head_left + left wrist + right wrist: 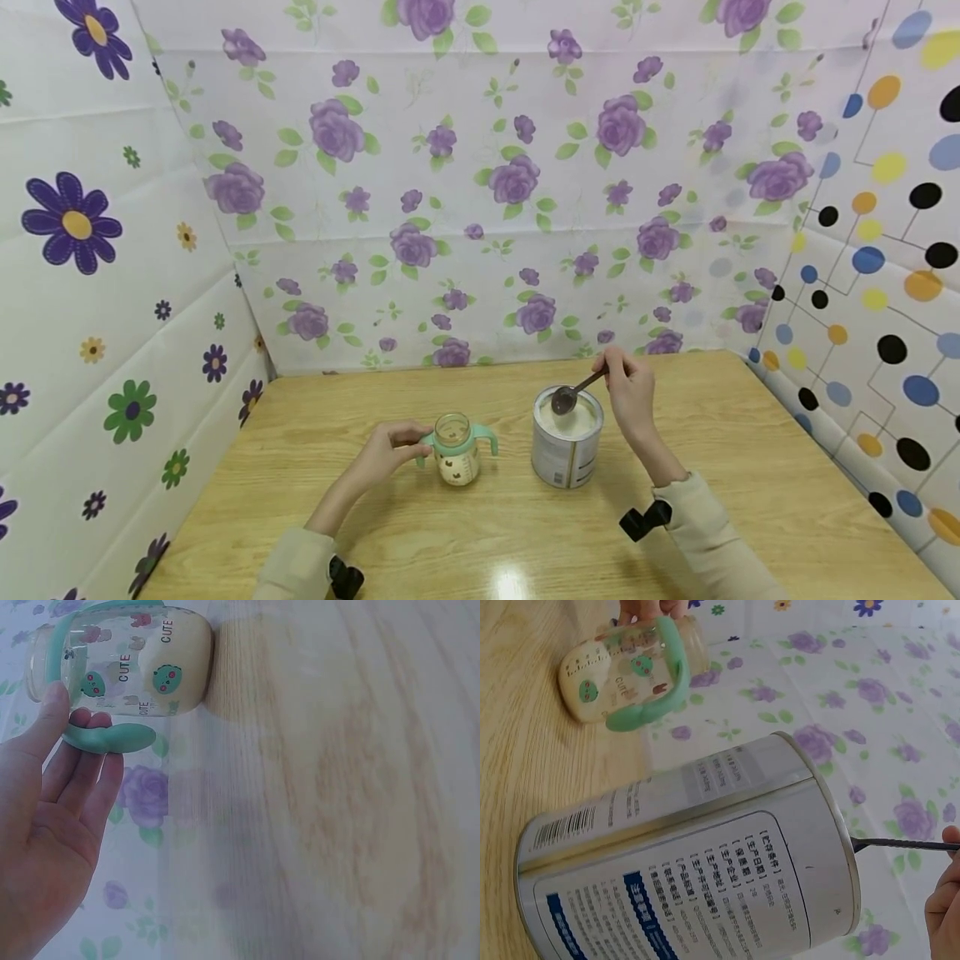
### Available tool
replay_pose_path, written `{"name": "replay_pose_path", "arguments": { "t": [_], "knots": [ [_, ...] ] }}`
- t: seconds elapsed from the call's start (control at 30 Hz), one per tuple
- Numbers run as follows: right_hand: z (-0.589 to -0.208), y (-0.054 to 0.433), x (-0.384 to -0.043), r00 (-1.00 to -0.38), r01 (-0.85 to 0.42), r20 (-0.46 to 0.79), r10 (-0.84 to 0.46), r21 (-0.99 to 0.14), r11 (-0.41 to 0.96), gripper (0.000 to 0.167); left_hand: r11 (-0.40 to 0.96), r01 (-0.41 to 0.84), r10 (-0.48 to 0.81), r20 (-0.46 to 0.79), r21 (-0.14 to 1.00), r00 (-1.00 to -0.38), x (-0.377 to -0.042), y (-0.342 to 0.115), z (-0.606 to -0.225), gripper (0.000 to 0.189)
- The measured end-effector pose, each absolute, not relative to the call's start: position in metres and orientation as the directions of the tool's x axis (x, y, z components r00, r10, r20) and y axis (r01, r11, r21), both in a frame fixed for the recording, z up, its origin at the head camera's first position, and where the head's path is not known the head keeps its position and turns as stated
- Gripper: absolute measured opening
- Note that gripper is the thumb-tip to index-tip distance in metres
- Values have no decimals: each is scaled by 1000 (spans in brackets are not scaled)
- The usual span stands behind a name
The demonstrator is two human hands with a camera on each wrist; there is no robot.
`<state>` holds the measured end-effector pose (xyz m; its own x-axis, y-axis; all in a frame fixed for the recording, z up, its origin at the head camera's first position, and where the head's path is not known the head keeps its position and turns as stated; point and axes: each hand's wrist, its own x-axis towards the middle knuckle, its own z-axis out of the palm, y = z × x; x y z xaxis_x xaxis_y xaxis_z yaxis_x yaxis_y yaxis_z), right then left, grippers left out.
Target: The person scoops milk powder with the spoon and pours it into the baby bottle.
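A clear baby bottle [458,465] with a green collar and two green handles stands uncapped on the table, pale powder or liquid in its lower part. My left hand [392,451] grips its left handle [112,738], thumb by the collar. To the right stands an open milk powder can [564,457], filled with cream-coloured powder [567,423]. Over the can's mouth my right hand [628,392] pinches the handle of a dark brown spoon [565,401]. The spoon's bowl is at the can's opening; whether it touches the powder I cannot tell. In the right wrist view the can's wall hides the bowl.
Both containers stand on a light wooden table [465,550]. Behind it hangs a purple-flowered cloth [465,275]. Patterned cloths also line the left side [150,333] and the dotted right side [862,317]. Black wrist cameras sit at both sleeves.
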<state>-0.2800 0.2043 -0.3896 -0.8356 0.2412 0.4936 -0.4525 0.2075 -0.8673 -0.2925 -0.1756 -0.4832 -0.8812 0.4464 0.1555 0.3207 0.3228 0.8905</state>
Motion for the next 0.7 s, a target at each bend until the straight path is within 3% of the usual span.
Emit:
{"name": "replay_pose_path", "arguments": {
  "t": [0.2, 0.4, 0.57, 0.7],
  "knots": [
    [-388, 195, -272, -665, -627, 728, 169, -666, 403, 36, 308, 320, 452, 158, 896, -878, -291, -175, -481, 37],
    [-410, 192, -289, -491, -759, 871, 13, -435, 485, 31, 307, 317, 449, 157, 897, -880, -290, -175, -480, 36],
    [-416, 188, -293, -436, -798, 896, -78, -345, 495, 31, 307, 311, 446, 152, 899, -882, -290, -175, -480, 35],
    [-421, 183, -294, -442, -805, 886, -140, -322, 499, 34, 309, 305, 444, 147, 901, -884, -290, -175, -480, 35]
  ]
}}
